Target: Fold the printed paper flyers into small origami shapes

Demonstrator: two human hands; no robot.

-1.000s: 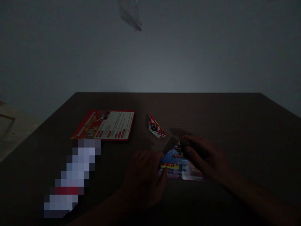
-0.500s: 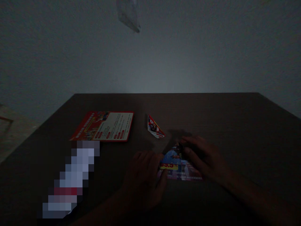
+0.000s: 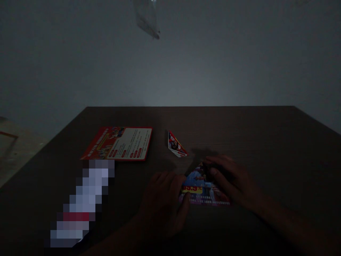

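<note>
In the head view, a colourful printed paper flyer [image 3: 198, 185], folded to a point at its far end, lies on the dark table between my hands. My left hand [image 3: 162, 202] grips its left edge, the thumb on the near side and the fingers bent along the far side. At the flyer's upper right, my right hand [image 3: 234, 181] holds the folded edge, its thumb on top and its fingers bent beyond the point. Dim light hides the fingertips' exact contact. Just past the flyer sits a small folded paper piece [image 3: 176, 145], red and white with dark print.
A red and white printed sheet or stack [image 3: 130, 144] lies at the left of the dark wooden table [image 3: 239, 124]. Nearer me is a pixelated, blurred-out pale object [image 3: 85, 199]. A clear plastic bag [image 3: 147, 21] hangs before the grey wall [image 3: 213, 60].
My right thumb has shifted slightly along the folded edge, and the flyer's right part lies a little differently. My left hand keeps its hold. The whole view has moved slightly.
</note>
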